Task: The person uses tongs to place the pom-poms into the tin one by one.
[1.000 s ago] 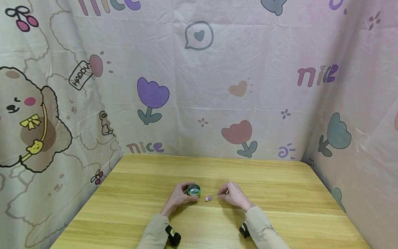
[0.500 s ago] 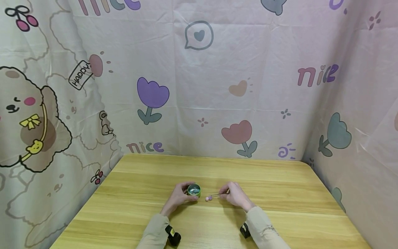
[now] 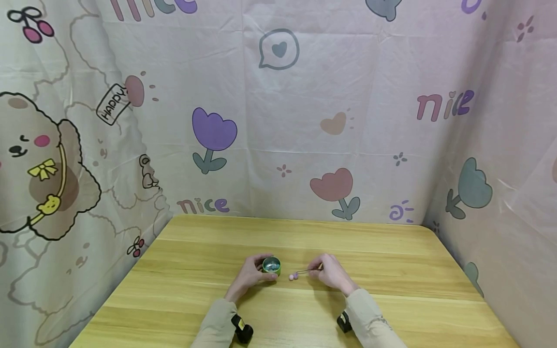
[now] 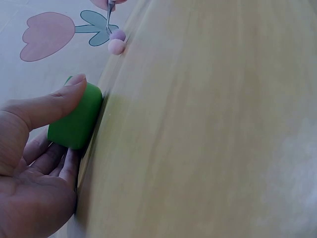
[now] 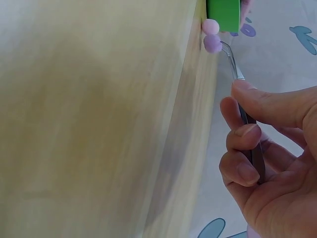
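Observation:
My left hand grips a small green round container from its left side, thumb at the near side and fingers behind. Its top is uncovered and its inside looks shiny and silvery. In my right hand I pinch bent-tip tweezers, the dark handle running back through my curled fingers. The tweezer tips meet a small purple ball. A pale pink ball sits against the purple one, on the container's side. Both balls lie low over the table between my hands.
The wood-grain table extends around both hands. Behind it and at the sides hangs a printed cloth with tulips and lettering. Black wrist cameras sit under both sleeves.
The two small balls and the tweezers have shifted slightly to the right, away from the container, along with my right hand. My left hand and the green container have stayed in place.

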A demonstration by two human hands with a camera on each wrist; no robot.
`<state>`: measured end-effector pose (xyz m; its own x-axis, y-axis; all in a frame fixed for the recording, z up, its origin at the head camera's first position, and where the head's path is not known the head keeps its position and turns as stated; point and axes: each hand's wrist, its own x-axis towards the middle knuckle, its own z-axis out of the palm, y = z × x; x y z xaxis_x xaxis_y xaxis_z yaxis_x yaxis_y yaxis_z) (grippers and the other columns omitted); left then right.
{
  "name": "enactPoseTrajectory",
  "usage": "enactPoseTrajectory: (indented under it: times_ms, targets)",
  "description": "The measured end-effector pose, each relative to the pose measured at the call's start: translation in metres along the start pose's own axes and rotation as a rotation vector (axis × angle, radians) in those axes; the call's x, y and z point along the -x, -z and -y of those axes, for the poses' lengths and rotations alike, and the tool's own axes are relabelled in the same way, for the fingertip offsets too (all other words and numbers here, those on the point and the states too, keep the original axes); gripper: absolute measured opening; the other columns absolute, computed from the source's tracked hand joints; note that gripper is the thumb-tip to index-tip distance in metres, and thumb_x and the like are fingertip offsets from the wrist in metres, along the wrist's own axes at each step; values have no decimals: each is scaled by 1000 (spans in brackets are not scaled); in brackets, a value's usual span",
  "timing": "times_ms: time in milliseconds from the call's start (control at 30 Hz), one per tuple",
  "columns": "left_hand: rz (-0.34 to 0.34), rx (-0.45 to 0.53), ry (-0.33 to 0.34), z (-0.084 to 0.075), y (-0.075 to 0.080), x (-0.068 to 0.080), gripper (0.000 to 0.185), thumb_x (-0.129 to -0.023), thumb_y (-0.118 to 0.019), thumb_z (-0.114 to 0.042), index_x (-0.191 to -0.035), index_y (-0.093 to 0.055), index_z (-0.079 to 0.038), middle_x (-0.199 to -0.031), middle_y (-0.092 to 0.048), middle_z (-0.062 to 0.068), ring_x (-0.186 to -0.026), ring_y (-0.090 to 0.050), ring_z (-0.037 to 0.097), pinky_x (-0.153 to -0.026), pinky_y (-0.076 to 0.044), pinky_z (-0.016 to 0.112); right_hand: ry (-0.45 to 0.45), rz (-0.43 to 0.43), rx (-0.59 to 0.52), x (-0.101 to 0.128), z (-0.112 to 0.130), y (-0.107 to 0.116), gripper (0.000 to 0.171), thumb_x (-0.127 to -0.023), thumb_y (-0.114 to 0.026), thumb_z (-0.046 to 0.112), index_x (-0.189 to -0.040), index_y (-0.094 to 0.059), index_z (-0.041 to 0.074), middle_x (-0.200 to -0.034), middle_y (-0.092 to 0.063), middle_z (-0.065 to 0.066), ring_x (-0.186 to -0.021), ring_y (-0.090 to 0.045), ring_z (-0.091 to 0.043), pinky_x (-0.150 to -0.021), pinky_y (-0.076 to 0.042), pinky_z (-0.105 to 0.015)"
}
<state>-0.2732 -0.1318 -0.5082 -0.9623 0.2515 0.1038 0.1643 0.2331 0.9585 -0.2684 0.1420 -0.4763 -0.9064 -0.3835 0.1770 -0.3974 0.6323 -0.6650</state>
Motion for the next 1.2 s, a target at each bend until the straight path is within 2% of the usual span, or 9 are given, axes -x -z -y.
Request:
enactPoseTrajectory:
  times_ms: [400,733,1033,1200]
  targets:
    - [-1,1,1,2,0,-1,65,-74,-85,3,-132,-57,10,-130,-62,30,-124,-59,44,-110,-47,55,-16,-13,16,0,1,1,9,-85,-74,0,-91,-78,5,-86,-74,-4,-76,-60,-11,-64,-49,-19]
    - [-4,-14,5,3,0,-3,66,-74,-86,0,-132,-58,9,-130,-62,29,-125,-59,43,-111,-46,55,38,24,27,-2,6,-2,8,-85,-73,-1,-88,-78,4,-83,-75,-6,-70,-58,-8,-59,-48,-19]
    - [-4,-21,2,3,-1,-2,65,-73,-87,-1,-131,-58,8,-130,-62,28,-126,-58,45,-111,-46,55,89,41,56,-3,10,-5,9,-82,-74,-4,-87,-78,3,-85,-77,-8,-75,-66,-14,-64,-54,-22]
    - [-2,-12,2,1,0,-1,65,-74,-85,2,-132,-57,10,-131,-61,30,-126,-57,46,-111,-45,56,99,49,60,-4,12,-5,10,-83,-73,-4,-87,-79,3,-87,-77,-8,-76,-66,-14,-64,-54,-21]
